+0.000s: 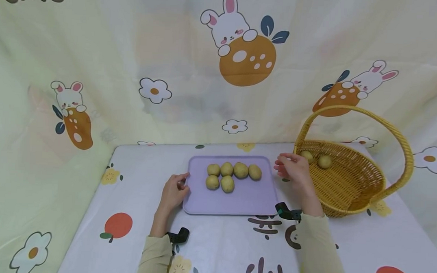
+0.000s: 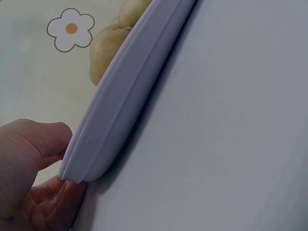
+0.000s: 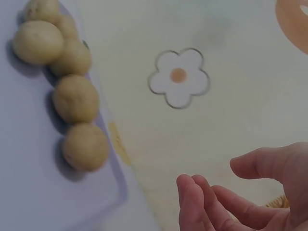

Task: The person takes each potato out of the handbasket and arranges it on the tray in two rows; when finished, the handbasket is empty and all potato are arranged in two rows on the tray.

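A lilac tray (image 1: 248, 199) lies on the table with several potatoes (image 1: 240, 170) in two rows toward its far side. My left hand (image 1: 174, 191) holds the tray's left edge; in the left wrist view the thumb (image 2: 55, 139) is at the rim and the other fingers reach beneath the corner. Between the tray and a yellow wicker basket (image 1: 351, 191) is my right hand (image 1: 294, 170), in the air. Its fingers are loosely bent and the thumb stands apart, with nothing between them in the right wrist view. Two potatoes (image 1: 325, 161) sit in the basket's left far part.
The basket's tall arched handle (image 1: 404, 148) rises at the right. A white patterned cloth (image 1: 125, 262) covers the table, and a printed curtain (image 1: 182, 49) hangs behind it. Each wrist wears a small black camera mount (image 1: 179, 235).
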`<state>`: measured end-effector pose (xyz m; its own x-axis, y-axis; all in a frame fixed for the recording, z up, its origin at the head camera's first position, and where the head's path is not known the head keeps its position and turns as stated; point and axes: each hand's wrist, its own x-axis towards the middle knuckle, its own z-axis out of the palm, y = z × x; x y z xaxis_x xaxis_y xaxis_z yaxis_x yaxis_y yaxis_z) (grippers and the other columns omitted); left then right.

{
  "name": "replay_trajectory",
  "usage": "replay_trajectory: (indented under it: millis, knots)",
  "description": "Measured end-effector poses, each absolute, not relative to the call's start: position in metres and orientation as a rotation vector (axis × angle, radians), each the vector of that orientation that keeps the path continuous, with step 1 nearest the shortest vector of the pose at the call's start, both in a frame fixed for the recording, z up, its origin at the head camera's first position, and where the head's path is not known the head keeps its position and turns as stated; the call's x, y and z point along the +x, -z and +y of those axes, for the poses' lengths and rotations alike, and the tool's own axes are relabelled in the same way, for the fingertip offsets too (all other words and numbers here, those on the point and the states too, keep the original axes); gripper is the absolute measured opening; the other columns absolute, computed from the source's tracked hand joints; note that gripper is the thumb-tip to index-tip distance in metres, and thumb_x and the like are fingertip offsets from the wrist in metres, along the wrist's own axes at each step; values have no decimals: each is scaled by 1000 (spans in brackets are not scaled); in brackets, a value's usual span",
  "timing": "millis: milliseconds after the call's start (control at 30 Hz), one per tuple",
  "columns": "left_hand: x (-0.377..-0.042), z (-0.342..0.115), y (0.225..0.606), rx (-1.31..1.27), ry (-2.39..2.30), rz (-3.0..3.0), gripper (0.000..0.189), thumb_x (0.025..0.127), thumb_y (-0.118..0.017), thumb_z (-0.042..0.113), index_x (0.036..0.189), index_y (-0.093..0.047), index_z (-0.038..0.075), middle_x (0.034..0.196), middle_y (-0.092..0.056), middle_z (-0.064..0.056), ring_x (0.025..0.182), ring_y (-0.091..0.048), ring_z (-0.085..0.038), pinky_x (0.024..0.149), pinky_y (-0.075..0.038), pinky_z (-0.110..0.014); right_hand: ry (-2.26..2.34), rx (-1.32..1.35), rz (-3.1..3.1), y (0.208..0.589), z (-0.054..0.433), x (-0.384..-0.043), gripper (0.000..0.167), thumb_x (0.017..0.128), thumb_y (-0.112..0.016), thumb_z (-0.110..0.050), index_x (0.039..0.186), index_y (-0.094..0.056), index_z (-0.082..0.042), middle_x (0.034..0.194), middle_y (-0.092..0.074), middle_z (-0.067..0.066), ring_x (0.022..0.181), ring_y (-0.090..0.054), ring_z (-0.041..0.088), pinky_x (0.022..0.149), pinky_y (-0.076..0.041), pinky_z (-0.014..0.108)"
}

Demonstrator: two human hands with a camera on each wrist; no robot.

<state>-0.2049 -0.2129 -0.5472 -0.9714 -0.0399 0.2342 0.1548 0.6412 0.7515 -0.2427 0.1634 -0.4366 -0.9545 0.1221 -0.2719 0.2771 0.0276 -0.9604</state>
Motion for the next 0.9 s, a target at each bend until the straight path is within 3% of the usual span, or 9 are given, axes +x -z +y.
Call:
replay_trajectory:
  millis: [233, 467, 800, 900]
  knots:
    - [-205, -213, 548, -98, 1223, -2641, 49, 76, -64, -1, 125, -66, 0, 97, -61, -14, 74, -59, -18, 70, -45, -31, 2136, 433, 2163, 423, 193, -244, 38, 97, -56, -16, 126, -51, 8, 73, -66, -6, 62, -66, 6, 57, -54, 21]
    - [-205, -213, 547, -98, 1218, -2654, 48, 77, -64, -1, 125, -66, 0, 97, -61, -14, 74, -60, -19, 69, -46, -31, 2055, 459, 2238, 423, 230, -248, 38, 98, -57, -25, 124, -54, 2, 79, -67, -7, 70, -67, 7, 65, -55, 23]
    - [-205, -213, 546, -97, 1226, -2658, 49, 77, -63, -2, 126, -66, 0, 97, -60, -14, 74, -59, -18, 69, -46, -30, 2042, 639, 2154, 431, 270, -261, 49, 98, -56, -24, 139, -44, 1, 77, -64, -10, 70, -66, 8, 63, -55, 24]
    - [-205, -213, 547, -96, 1228, -2656, 49, 77, -63, -2, 126, -66, 0, 97, -60, -15, 74, -59, -19, 69, -46, -30, 2002, 656, 2163, 435, 279, -266, 58, 99, -54, -24, 147, -36, 3, 87, -63, -5, 69, -65, 6, 66, -55, 25]
